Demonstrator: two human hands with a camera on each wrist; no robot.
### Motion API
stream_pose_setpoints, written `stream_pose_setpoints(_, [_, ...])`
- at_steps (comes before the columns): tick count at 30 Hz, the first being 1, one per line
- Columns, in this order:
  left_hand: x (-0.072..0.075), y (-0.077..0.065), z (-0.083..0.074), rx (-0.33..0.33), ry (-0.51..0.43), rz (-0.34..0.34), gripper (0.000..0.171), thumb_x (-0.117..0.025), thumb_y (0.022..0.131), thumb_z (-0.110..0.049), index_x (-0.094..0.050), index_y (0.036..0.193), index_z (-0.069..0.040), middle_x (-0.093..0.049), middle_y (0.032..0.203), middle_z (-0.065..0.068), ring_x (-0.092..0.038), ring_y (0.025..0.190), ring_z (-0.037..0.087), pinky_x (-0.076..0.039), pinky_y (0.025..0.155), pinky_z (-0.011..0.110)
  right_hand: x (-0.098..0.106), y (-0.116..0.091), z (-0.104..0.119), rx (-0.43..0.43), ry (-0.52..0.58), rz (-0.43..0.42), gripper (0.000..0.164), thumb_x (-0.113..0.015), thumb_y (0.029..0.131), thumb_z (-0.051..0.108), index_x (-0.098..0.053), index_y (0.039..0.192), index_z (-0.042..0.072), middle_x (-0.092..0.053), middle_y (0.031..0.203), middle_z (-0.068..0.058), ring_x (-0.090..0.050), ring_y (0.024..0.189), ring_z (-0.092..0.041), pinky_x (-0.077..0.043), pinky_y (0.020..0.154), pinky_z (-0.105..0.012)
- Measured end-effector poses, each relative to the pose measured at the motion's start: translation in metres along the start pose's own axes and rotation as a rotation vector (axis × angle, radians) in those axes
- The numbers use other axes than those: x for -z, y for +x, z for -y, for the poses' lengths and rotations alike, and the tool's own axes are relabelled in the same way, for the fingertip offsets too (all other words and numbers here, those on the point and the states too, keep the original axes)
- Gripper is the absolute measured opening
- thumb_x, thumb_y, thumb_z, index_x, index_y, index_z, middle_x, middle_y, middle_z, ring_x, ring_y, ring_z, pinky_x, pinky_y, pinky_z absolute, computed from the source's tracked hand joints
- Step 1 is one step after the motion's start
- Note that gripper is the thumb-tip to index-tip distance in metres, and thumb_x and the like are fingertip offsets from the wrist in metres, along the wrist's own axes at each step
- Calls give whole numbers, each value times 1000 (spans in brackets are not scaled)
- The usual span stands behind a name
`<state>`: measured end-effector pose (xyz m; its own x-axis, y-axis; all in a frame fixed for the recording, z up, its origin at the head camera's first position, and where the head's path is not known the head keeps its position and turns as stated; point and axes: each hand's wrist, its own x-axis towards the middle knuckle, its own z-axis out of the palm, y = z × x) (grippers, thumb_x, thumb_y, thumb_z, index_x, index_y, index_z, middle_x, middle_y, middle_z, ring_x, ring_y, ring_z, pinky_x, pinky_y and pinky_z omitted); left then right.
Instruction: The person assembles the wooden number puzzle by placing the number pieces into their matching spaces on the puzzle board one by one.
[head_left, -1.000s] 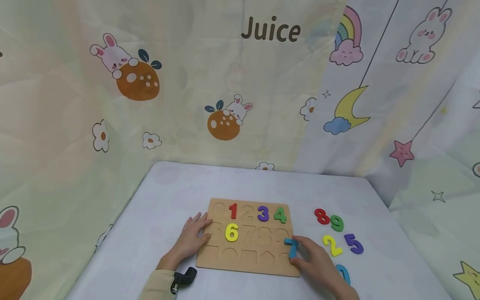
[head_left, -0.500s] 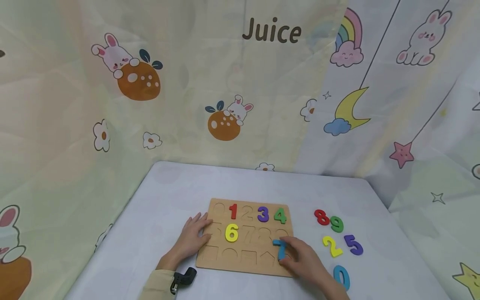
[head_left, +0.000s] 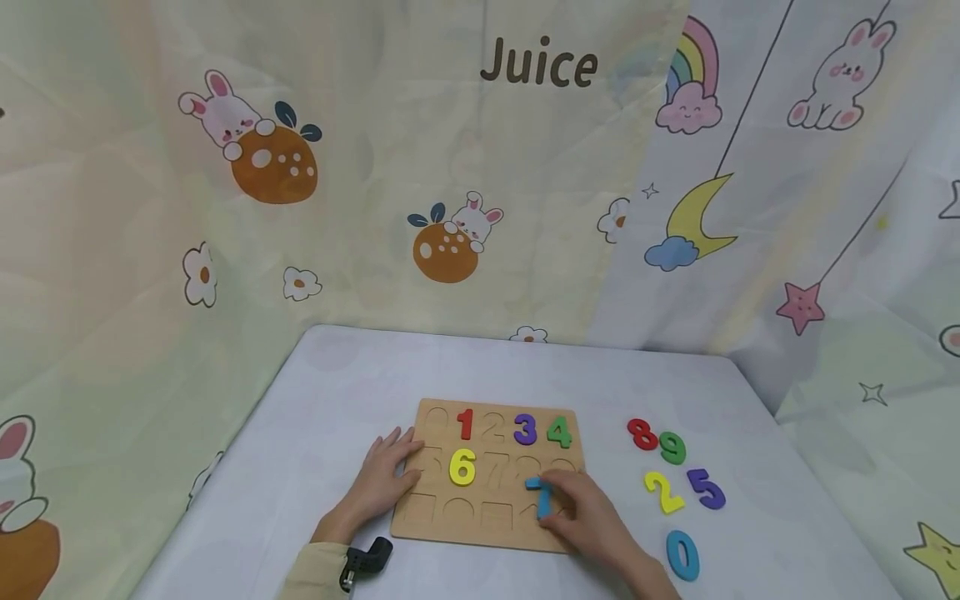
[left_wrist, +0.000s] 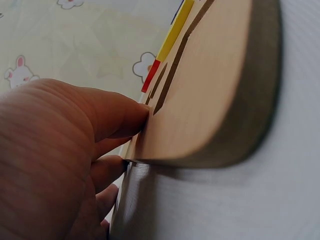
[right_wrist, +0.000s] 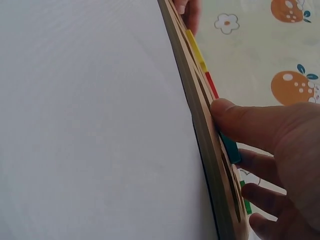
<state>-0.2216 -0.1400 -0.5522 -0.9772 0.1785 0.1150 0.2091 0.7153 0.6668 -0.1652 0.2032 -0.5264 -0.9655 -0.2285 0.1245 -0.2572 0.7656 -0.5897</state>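
A wooden number puzzle board (head_left: pixel 510 537) lies on the white table. My right hand (head_left: pixel 592 517) pinches a blue number 7 piece (head_left: pixel 544 502) between thumb and fingers over the board's lower right part. From the right wrist, the piece shows as a blue-green edge beneath the thumb (right_wrist: pixel 235 120), close over the board. At the board's left edge rests my left hand (head_left: pixel 378 475), its thumb on top and its other fingers extended along the side. Set in the board are a red 1 (head_left: pixel 466 424), purple 3 (head_left: pixel 525 429), green 4 (head_left: pixel 558 432) and yellow 6 (head_left: pixel 462 467).
Right of the board lie a red 8 (head_left: pixel 642 434), green 9 (head_left: pixel 672 447), yellow 2 (head_left: pixel 663 492), purple 5 (head_left: pixel 706 488) and blue 0 (head_left: pixel 682 556). Printed cloth (head_left: pixel 360 167) hangs around the table (head_left: pixel 360 367). A black device sits on the left wrist (head_left: pixel 366 562).
My right hand has carried the blue 7 leftward from the board's right edge further over the board. The blue 0 has come fully into sight. My left hand has stayed in place.
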Motion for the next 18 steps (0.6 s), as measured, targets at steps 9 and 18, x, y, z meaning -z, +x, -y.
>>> stream_pose_setpoints(9, [0,0,1,2,-6,2,46,-69,87,-15,-60,133,-10,-40,154,10,-21,147,34,-8,120,54,-9,5,5,45,40,17,29,-84,77,26,-68,101,30,-61,133,5,-55,122,-20,-46,103,-47])
stream_pose_setpoints(18, [1,0,0,3,-4,7,47,-68,88,-16,-60,133,-10,-39,154,9,-20,148,33,-7,121,53,-17,11,11,26,21,-50,29,-86,73,24,-67,94,32,-62,133,5,-56,119,-19,-45,104,-48])
